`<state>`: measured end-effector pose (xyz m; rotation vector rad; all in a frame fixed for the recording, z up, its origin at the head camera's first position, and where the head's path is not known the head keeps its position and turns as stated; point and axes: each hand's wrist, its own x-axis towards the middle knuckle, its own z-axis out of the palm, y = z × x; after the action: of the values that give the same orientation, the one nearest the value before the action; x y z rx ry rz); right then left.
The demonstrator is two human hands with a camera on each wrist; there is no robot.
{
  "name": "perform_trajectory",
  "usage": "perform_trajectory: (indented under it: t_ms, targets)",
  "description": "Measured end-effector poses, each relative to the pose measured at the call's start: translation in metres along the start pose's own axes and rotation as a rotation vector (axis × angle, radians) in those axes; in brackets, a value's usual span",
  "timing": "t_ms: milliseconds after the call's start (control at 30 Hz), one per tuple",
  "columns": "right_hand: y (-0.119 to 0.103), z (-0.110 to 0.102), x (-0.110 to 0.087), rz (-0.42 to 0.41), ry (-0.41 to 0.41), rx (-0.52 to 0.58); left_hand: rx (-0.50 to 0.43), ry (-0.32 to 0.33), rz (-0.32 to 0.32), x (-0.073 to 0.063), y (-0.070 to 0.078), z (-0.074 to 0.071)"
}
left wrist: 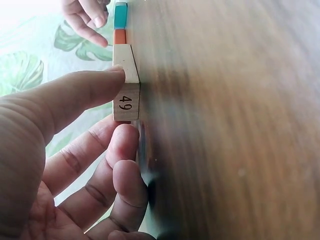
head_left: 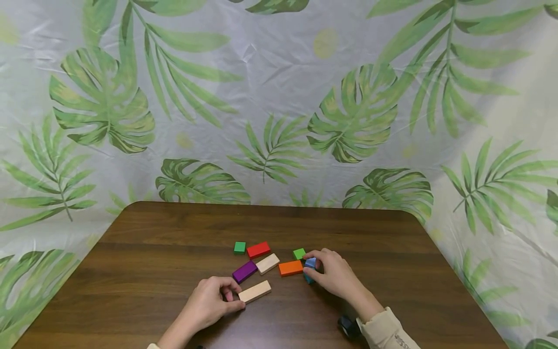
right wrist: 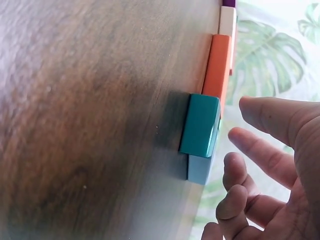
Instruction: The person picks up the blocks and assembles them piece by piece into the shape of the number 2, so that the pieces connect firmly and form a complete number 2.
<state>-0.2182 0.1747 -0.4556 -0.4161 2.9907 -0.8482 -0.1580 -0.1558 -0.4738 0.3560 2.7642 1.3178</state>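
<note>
My left hand pinches the near end of a plain wooden block between thumb and fingers. In the left wrist view, the number 49 shows on that block's end face. My right hand hovers over a blue block and a teal block. Its fingers are spread and loosely bent, with a gap to the teal block in the right wrist view. An orange block lies just left of these two, and a light green block sits behind it.
Left of the orange block lie a second plain wooden block, a purple block, a red block and a small green block. All rest on a dark brown wooden table. A leaf-patterned curtain hangs behind it.
</note>
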Motion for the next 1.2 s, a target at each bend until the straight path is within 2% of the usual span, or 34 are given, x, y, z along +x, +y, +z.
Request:
perform_trajectory:
  t_ms: [367,800,1000,1200]
  targets:
    - [0.0,0.002,0.003,-0.025,-0.012,0.005,-0.012,0.0,0.008,0.0,-0.001,0.0]
    - [0.001,0.007,0.008,-0.048,-0.009,-0.015,-0.051,-0.043,0.027,0.001,-0.005,-0.002]
    - [0.004,0.007,0.011,-0.09,-0.027,0.003,-0.053,-0.049,0.033,0.001,-0.006,-0.003]
    - [0.006,0.007,0.013,-0.097,-0.039,0.018,-0.059,-0.058,0.033,0.001,-0.007,-0.003]
